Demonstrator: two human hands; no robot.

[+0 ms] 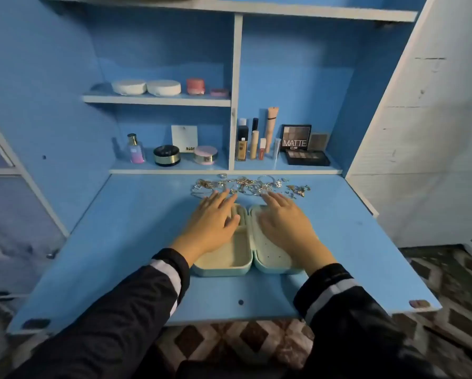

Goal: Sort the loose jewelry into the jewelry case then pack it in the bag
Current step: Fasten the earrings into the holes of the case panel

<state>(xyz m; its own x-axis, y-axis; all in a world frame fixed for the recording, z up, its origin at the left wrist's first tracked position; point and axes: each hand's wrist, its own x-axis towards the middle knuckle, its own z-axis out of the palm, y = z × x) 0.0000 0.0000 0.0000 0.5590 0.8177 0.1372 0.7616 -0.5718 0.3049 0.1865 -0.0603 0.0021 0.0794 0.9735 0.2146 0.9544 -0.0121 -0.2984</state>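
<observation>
A pale mint jewelry case [230, 265] lies open flat in the middle of the blue desk, cream inside, its two halves side by side. A heap of loose gold and silver jewelry [247, 184] is spread along the desk's far edge just beyond the case. My left hand [214, 224] hovers over the case's left half, fingers apart, fingertips close to the jewelry. My right hand [284, 221] is over the right half, fingers apart and reaching toward the heap. Neither hand holds anything. No bag is in view.
The blue desk [120, 242] is a fold-down flap of a blue cabinet. Behind the jewelry, a low shelf holds bottles [135, 149], compacts, tubes and a MATTE palette [296, 139]. A higher shelf [155, 99] carries round jars. A white wall stands at the right.
</observation>
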